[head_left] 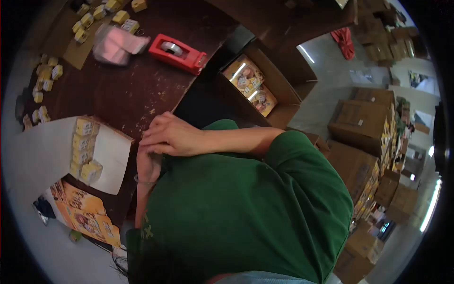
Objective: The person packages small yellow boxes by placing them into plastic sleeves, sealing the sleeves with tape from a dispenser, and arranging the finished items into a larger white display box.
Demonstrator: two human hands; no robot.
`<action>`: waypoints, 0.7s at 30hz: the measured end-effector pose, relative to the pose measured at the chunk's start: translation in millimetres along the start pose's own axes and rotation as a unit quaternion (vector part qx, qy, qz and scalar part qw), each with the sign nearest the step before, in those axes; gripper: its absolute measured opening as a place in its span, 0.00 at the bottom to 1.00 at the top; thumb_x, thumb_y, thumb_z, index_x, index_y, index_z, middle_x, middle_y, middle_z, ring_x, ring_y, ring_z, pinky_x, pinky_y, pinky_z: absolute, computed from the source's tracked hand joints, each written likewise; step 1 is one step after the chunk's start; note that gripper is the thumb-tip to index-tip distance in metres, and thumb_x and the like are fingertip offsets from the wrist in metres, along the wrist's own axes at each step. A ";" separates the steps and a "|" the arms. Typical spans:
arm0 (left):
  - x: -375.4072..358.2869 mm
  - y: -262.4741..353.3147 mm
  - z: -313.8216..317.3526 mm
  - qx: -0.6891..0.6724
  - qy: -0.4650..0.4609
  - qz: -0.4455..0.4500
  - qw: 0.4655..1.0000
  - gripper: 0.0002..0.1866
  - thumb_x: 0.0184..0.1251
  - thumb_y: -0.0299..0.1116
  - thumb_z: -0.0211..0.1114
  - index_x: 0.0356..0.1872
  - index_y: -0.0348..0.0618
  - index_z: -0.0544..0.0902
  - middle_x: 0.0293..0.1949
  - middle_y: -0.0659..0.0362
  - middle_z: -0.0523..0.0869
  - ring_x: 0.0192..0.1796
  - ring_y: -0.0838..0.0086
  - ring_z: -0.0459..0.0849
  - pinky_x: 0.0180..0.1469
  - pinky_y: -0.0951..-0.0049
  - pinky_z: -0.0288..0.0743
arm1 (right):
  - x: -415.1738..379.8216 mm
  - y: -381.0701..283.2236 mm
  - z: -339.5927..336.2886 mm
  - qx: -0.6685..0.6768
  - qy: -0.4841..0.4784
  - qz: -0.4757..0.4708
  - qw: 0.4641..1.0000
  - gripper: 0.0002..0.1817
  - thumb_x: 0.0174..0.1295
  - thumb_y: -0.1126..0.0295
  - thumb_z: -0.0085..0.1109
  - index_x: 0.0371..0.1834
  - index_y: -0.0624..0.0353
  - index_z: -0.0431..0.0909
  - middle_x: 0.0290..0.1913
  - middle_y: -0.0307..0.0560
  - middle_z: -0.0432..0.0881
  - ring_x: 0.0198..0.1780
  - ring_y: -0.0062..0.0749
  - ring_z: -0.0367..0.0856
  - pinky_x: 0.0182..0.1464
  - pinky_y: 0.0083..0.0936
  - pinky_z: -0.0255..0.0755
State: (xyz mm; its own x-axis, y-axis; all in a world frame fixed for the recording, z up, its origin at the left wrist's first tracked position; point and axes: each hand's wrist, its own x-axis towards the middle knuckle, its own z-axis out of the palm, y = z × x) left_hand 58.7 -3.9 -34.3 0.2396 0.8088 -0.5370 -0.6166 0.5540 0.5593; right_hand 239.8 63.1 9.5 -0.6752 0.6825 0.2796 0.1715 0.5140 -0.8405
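My right hand point(172, 135) reaches across from the right with its fingers bent over my left hand point(148, 164). The two touch at the dark red table's edge, and whatever may be between the fingertips is too small to make out. My left fingers are mostly hidden under the right ones; a bracelet point(144, 180) circles that wrist. Close beside my hands lies an open white-lined display box point(111, 158). Small yellow-and-white boxes point(84, 144) stand in a row inside it, wrapped in clear film.
On the table point(137, 92) are a red tape dispenser point(177, 53), pinkish plastic bags point(116, 45) and scattered small yellow boxes point(45, 78). A carton point(283, 97) at the table's side holds printed orange boxes point(250, 85). Large cartons point(362, 118) are stacked at the right.
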 end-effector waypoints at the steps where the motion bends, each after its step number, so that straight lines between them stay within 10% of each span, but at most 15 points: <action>1: 1.8 -3.0 -7.1 0.009 -0.025 -0.009 1.000 0.18 0.77 0.35 0.48 0.62 0.40 0.73 0.56 0.57 0.79 0.59 0.72 0.78 0.62 0.70 0.71 | -4.7 -3.2 0.8 -0.012 0.001 -0.014 1.000 0.19 0.65 0.57 0.63 0.54 0.55 0.83 0.50 0.44 0.84 0.53 0.40 0.77 0.58 0.36 0.67; 8: 5.4 -11.0 7.6 -0.002 -0.102 -0.041 0.994 0.26 0.78 0.40 0.50 0.71 0.41 0.63 0.67 0.53 0.71 0.70 0.67 0.69 0.71 0.65 0.64 | -12.4 19.8 6.5 0.074 0.060 0.052 0.994 0.15 0.63 0.59 0.63 0.49 0.54 0.86 0.43 0.38 0.87 0.50 0.36 0.78 0.54 0.32 0.65; 13: 12.5 -33.0 -24.6 0.245 -0.141 0.126 0.951 0.44 0.68 0.42 0.68 0.76 0.39 0.51 0.70 0.51 0.65 0.71 0.64 0.67 0.73 0.63 0.60 | -19.6 37.7 3.8 0.011 0.060 0.040 0.997 0.14 0.66 0.63 0.61 0.52 0.55 0.84 0.53 0.41 0.85 0.53 0.37 0.78 0.59 0.35 0.67; 21: 21.8 -0.4 34.4 0.208 -0.065 0.127 0.968 0.48 0.61 0.55 0.73 0.72 0.37 0.60 0.62 0.56 0.74 0.63 0.73 0.75 0.63 0.69 0.74 | -3.7 29.1 -49.4 -0.022 0.013 -0.051 0.998 0.15 0.66 0.67 0.61 0.55 0.56 0.83 0.58 0.43 0.81 0.60 0.41 0.75 0.63 0.38 0.64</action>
State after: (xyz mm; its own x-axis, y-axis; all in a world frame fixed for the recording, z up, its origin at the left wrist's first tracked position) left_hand 90.0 20.2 -24.5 0.2287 0.9321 -0.2810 -0.3199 0.3446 0.8826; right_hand 282.7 101.2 7.0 -0.6715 0.6384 0.3763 0.1338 0.6038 -0.7858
